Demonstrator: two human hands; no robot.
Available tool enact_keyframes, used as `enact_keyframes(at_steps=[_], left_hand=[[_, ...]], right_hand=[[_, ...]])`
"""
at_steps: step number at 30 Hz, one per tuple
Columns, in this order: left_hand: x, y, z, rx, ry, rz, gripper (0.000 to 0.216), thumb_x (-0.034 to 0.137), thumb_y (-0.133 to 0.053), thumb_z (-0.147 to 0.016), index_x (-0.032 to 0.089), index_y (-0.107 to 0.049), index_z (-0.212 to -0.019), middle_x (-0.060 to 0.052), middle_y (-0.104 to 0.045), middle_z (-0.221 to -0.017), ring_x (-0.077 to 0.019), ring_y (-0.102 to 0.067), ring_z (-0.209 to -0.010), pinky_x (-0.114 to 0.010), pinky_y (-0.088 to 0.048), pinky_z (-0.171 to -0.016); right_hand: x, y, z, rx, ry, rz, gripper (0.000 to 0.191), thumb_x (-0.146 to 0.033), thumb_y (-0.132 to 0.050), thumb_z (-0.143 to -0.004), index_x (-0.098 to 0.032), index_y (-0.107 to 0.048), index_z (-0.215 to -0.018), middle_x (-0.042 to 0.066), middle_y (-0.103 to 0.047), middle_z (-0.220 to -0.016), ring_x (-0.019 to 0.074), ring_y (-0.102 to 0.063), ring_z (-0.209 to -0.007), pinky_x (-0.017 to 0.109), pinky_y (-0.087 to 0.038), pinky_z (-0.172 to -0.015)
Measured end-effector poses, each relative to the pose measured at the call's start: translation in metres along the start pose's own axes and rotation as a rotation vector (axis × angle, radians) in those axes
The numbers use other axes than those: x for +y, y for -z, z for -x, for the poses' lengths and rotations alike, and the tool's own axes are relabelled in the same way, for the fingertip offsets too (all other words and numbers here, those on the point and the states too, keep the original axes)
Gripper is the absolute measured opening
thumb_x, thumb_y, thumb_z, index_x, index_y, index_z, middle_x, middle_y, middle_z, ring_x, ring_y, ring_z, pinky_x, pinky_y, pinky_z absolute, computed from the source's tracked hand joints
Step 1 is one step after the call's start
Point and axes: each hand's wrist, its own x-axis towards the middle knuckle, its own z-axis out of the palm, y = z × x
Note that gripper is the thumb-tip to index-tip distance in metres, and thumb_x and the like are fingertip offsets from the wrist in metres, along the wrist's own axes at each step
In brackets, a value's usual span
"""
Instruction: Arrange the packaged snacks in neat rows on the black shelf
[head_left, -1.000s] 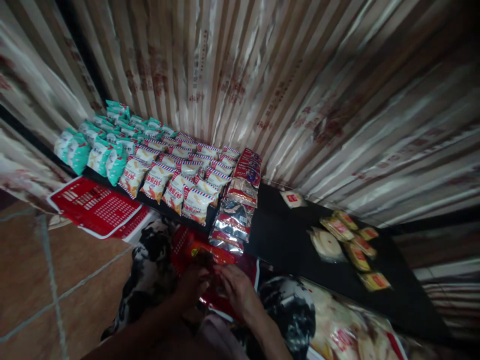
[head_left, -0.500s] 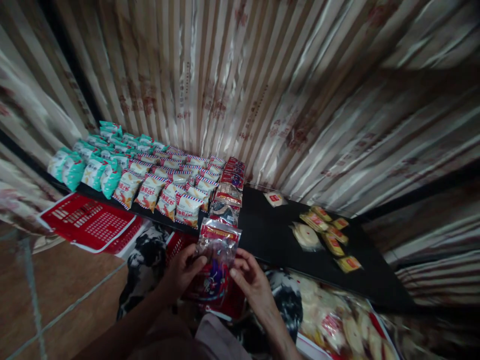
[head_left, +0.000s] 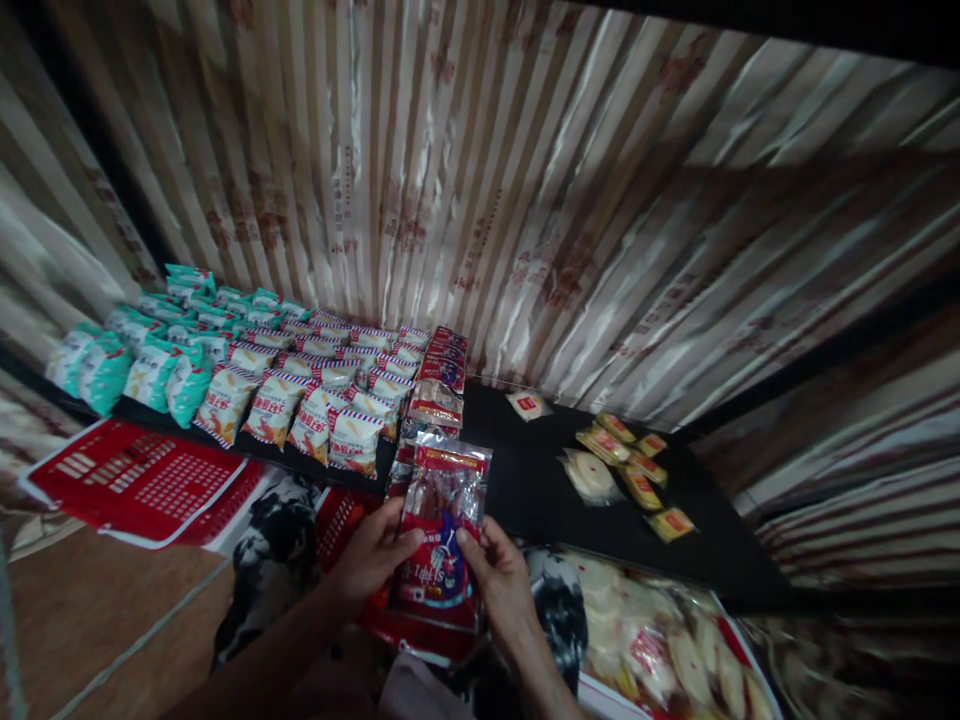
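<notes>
Between my two hands is a red snack packet (head_left: 444, 560) with a clear upper part and a purple figure on its front. My left hand (head_left: 373, 557) grips its left edge, thumb on the front. My right hand (head_left: 498, 575) pinches the opposite edge in the same way. The packet is held up above my lap, its top in front of the shelf's near edge. Behind it a column of similar red packets (head_left: 444, 362) lies on the black shelf (head_left: 517, 475). White striped snack bags (head_left: 355, 440) stand in rows to the left of that column.
Teal snack bags (head_left: 154, 372) fill the shelf's left end. Yellow packets (head_left: 641, 487) and a clear pack of pale rounds (head_left: 591, 476) lie on the right. Below are a red printed bag (head_left: 150, 480) and an open box of pale packs (head_left: 660, 640). A striped curtain (head_left: 450, 150) hangs behind.
The packet has tilted, so its red printed front now shows more clearly. Both hands still hold it. The view has shifted, moving the shelf and bags leftward in the picture.
</notes>
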Motion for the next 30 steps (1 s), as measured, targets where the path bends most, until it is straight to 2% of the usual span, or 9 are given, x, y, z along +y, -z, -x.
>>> enact_keyframes(at_steps=[4, 7, 12, 15, 18, 23, 25, 27, 30], left_hand=[[-0.002, -0.003, -0.006, 0.045, 0.010, -0.069, 0.037, 0.040, -0.064, -0.070, 0.014, -0.057, -0.095, -0.005, -0.067, -0.085, -0.0208, -0.062, -0.080, -0.033, -0.047, -0.077], [0.008, -0.010, -0.008, 0.049, -0.002, -0.084, 0.038, 0.041, -0.063, -0.071, 0.014, -0.057, -0.097, -0.005, -0.067, -0.086, -0.0197, -0.061, -0.079, -0.031, -0.047, -0.075], [0.027, -0.022, -0.004, 0.052, 0.036, -0.076, 0.047, 0.046, -0.063, -0.069, 0.014, -0.057, -0.102, -0.005, -0.067, -0.085, -0.0202, -0.062, -0.078, -0.030, -0.047, -0.073], [0.030, -0.031, 0.002, 0.116, 0.093, -0.059, 0.054, 0.049, -0.066, -0.065, 0.015, -0.057, -0.105, -0.006, -0.068, -0.088, -0.0223, -0.062, -0.084, -0.031, -0.047, -0.074], [0.033, -0.040, 0.006, 0.086, 0.148, -0.036, 0.056, 0.051, -0.068, -0.061, 0.016, -0.059, -0.103, -0.006, -0.068, -0.087, -0.0220, -0.062, -0.083, -0.031, -0.047, -0.073], [0.045, -0.043, 0.004, -0.023, 0.037, -0.025, 0.054, 0.061, -0.042, -0.076, 0.014, -0.065, -0.089, -0.008, -0.068, -0.080, -0.0181, -0.061, -0.070, -0.028, -0.045, -0.063], [0.049, -0.038, 0.000, 0.053, -0.059, -0.096, 0.056, 0.059, -0.032, -0.081, 0.015, -0.065, -0.088, -0.008, -0.067, -0.084, -0.0177, -0.061, -0.071, -0.028, -0.044, -0.063], [0.049, -0.032, -0.005, 0.189, -0.140, -0.218, 0.046, 0.054, -0.039, -0.080, 0.017, -0.063, -0.094, -0.008, -0.065, -0.094, -0.0188, -0.060, -0.081, -0.028, -0.045, -0.069], [0.044, -0.025, -0.011, 0.287, -0.201, -0.359, 0.044, 0.046, -0.054, -0.075, 0.020, -0.057, -0.110, -0.008, -0.058, -0.112, -0.0213, -0.054, -0.101, -0.028, -0.046, -0.079]], right_hand=[[-0.005, 0.002, -0.002, 0.008, -0.015, 0.021, 0.037, -0.048, -0.066, -0.069, -0.020, -0.059, -0.092, 0.001, -0.067, -0.078, 0.0174, -0.061, -0.066, 0.029, -0.050, -0.062], [-0.008, 0.009, -0.004, 0.143, 0.054, 0.142, 0.045, -0.053, -0.057, -0.074, -0.019, -0.056, -0.104, 0.005, -0.067, -0.089, 0.0202, -0.062, -0.077, 0.032, -0.051, -0.067], [-0.007, 0.035, -0.006, 0.496, 0.579, 0.689, 0.047, -0.040, -0.046, -0.085, -0.022, -0.041, -0.128, 0.012, -0.051, -0.126, 0.0249, -0.048, -0.114, 0.045, -0.041, -0.091], [-0.007, 0.050, -0.004, 0.431, 0.911, 1.099, 0.043, -0.029, -0.049, -0.084, -0.028, -0.046, -0.126, 0.009, -0.040, -0.137, 0.0284, -0.031, -0.127, 0.052, -0.032, -0.097], [-0.011, 0.058, 0.000, 0.259, 1.011, 1.231, 0.037, -0.031, -0.046, -0.085, -0.032, -0.052, -0.122, 0.005, -0.042, -0.136, 0.0299, -0.026, -0.130, 0.053, -0.029, -0.098], [-0.027, 0.051, -0.001, 0.141, 0.777, 0.848, 0.028, -0.042, -0.052, -0.081, -0.031, -0.066, -0.102, 0.004, -0.067, -0.102, 0.0265, -0.057, -0.100, 0.043, -0.041, -0.090], [-0.035, 0.041, -0.006, 0.258, 0.585, 0.662, 0.023, -0.045, -0.060, -0.074, -0.025, -0.072, -0.075, 0.005, -0.070, -0.077, 0.0229, -0.061, -0.072, 0.035, -0.048, -0.070], [-0.043, 0.030, -0.014, 0.382, 0.410, 0.535, 0.035, -0.050, -0.064, -0.068, -0.020, -0.063, -0.051, 0.002, -0.061, -0.052, 0.0170, -0.052, -0.050, 0.029, -0.043, -0.051], [-0.054, 0.015, -0.035, 0.330, 0.222, 0.336, 0.041, -0.055, -0.069, -0.060, -0.016, -0.059, -0.051, -0.001, -0.056, -0.047, 0.0128, -0.047, -0.046, 0.025, -0.038, -0.046]])
